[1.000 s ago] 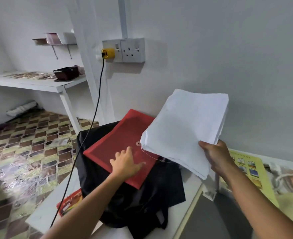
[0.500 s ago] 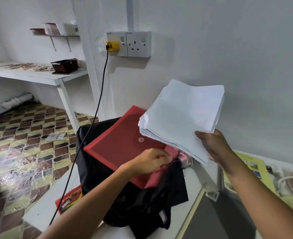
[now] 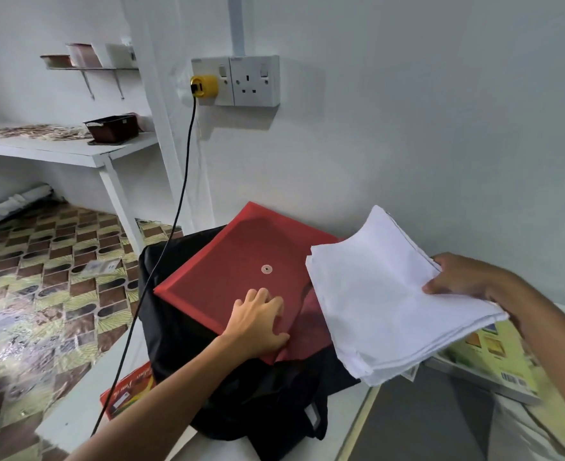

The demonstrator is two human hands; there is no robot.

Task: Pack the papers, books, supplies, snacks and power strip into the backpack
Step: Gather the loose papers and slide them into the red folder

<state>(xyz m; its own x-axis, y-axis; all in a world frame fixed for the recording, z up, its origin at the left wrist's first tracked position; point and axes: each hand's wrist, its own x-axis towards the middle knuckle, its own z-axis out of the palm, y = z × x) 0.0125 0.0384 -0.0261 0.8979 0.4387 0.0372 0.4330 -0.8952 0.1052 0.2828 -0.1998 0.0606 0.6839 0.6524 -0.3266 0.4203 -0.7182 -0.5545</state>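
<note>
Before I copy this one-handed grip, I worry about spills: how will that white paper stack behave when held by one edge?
Probably floppy: the paper stack, gripped by the right hand at one edge, sags toward its free corner. Its lower sheets look fanned, so loose pages may slide apart. It likely feels fairly heavy for one hand, being thick.

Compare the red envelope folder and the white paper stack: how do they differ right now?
The red envelope folder lies on the black backpack under the left hand; the white paper stack is gripped in the air by the right hand. The folder is flat and stiff; the stack sags. Both are tilted.
</note>
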